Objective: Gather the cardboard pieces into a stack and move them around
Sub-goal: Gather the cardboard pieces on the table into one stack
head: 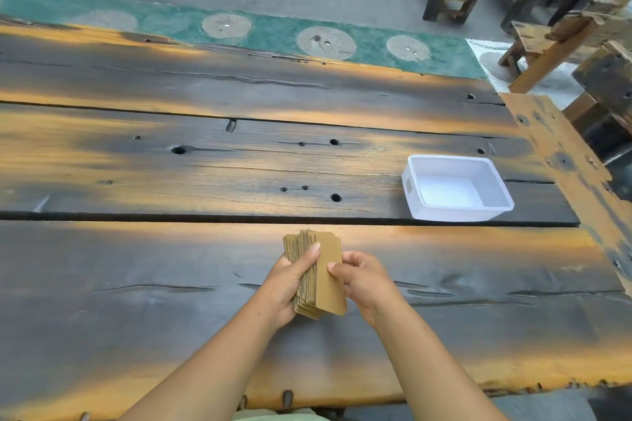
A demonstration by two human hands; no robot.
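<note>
1. Above the near plank of the table, the left hand wraps its grip around the cardboard stack.
2. At the stack's right face, the right hand pinches the outermost piece, squaring it.
3. Farther right, a white tub stands well apart.
4. Gathering looks finished; the next move calls for carrying without slippage.
</note>
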